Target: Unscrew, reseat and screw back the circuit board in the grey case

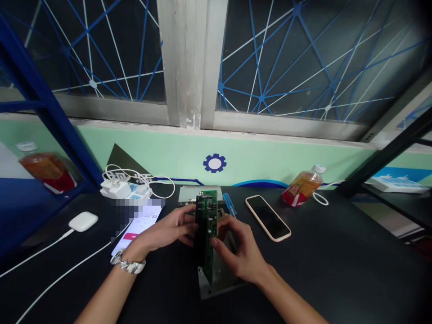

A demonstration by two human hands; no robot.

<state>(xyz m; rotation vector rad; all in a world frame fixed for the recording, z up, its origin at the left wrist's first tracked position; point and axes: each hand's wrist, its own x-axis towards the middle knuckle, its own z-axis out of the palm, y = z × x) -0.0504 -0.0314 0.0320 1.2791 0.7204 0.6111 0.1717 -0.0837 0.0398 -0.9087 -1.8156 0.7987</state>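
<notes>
Nearest the person, a metal plate (222, 288) is lying below and between the hands. Just above it, the circuit board (209, 261) is standing on edge, upright or nearly so, between the two palms. The left hand (167, 231) is bracing its dark side with bent fingers, while the right hand (245, 254) is gripping the green side with thumb and fingers; how firmly, I cannot tell. The step in hand seems to be steadying and positioning the board by hand, and the next move is probably calling for an even, two-sided hold that is sparing the small components. Whether the board's lower edge is touching the plate is unclear. Beside the left wrist, a lit phone (143, 225) is lying flat. Beyond the right hand, a blue screwdriver (230, 203) is resting within reach, near a dark-screened phone (268, 218). Farther right, a bottle (303, 186) is tilting in view.
</notes>
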